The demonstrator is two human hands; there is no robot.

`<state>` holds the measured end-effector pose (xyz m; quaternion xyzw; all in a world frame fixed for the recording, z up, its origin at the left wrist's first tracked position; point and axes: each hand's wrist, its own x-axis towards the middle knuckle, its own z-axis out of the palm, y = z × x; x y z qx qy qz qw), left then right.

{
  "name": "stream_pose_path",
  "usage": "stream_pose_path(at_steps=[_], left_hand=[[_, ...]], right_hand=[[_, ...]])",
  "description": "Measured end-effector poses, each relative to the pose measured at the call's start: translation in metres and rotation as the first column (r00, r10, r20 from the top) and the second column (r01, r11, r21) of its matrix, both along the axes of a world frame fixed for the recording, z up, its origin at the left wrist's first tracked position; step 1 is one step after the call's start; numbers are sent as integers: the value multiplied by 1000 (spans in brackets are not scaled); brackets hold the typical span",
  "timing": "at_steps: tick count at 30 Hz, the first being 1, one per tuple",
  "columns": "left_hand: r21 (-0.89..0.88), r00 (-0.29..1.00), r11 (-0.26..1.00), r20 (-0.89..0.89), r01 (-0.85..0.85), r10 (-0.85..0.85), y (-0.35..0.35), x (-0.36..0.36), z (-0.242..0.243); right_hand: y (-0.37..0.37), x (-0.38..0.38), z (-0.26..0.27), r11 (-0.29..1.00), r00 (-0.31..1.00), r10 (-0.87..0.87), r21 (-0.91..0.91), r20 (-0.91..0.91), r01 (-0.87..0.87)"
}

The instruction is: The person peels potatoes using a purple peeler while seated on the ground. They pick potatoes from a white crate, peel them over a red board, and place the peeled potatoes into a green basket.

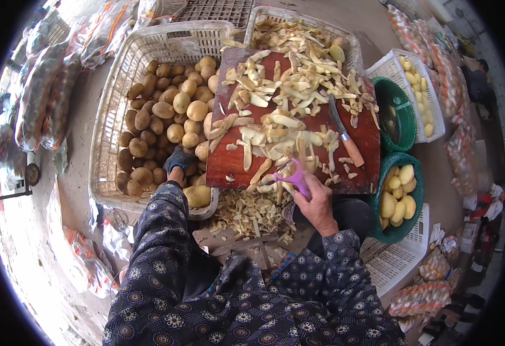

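Observation:
My left hand, in a dark knit glove, reaches among the unpeeled potatoes in a large white plastic crate. The fingers are partly hidden, so I cannot tell whether they grip a potato. My bare right hand holds a purple peeler over the near edge of a red wooden board. Potato peelings lie heaped across the board. To the right on it rests a knife with a curved blade and a wooden handle.
Peeled potatoes fill a green mesh-lined container at right, beside a dark green bucket. Farther right stands a white crate of peeled potatoes. Peelings cover the floor below the board. Full mesh sacks lie at left.

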<state>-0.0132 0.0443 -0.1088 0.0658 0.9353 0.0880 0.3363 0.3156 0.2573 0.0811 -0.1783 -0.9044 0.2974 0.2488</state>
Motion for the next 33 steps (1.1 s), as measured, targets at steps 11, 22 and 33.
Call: stream_pose_path(at_steps=[11, 22, 33], left_hand=[[664, 811, 562, 118, -493, 573, -24, 12, 52], [627, 669, 738, -663, 250, 336, 8, 53, 175], [591, 566, 721, -753, 361, 335, -5, 66, 152]], right_hand=[[124, -159, -30, 819, 966, 133, 524, 220, -233], [51, -179, -10, 858, 955, 281, 422, 93, -294], [159, -252, -36, 987, 975, -126, 123, 185, 104]])
